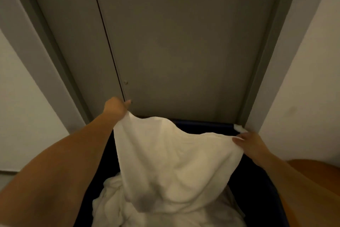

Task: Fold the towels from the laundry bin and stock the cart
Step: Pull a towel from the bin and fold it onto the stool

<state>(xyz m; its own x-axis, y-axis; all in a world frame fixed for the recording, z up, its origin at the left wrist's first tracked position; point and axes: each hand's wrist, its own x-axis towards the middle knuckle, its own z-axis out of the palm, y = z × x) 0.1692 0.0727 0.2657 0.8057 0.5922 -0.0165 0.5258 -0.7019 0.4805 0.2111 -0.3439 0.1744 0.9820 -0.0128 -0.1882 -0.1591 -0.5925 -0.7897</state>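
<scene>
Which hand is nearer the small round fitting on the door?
Left. The left hand grips a towel corner just below the fitting; the right hand holds the other corner far off to the right, by the door frame.

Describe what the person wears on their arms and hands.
The left forearm and right forearm are bare, with no sleeves in view. The left hand and right hand are ungloved, with no watch, bracelet or ring visible. The right hand's fingernails look long.
</scene>
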